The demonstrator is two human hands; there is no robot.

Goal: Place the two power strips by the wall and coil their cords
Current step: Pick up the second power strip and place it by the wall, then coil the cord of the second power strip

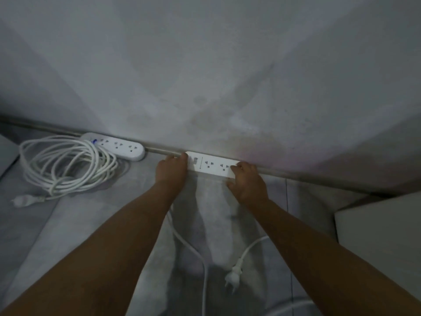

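A flat white power strip lies on the grey floor against the foot of the wall. My left hand grips its left end and my right hand grips its right end. Its white cord trails loose toward me between my arms, and its plug lies on the floor near my right forearm. Further left, a rounded white power strip rests by the wall with its cord coiled in loops beside it and its plug at the front left.
The grey wall meets the floor along a skirting line. A white box-like object stands at the right edge. A pale edge shows at the far left.
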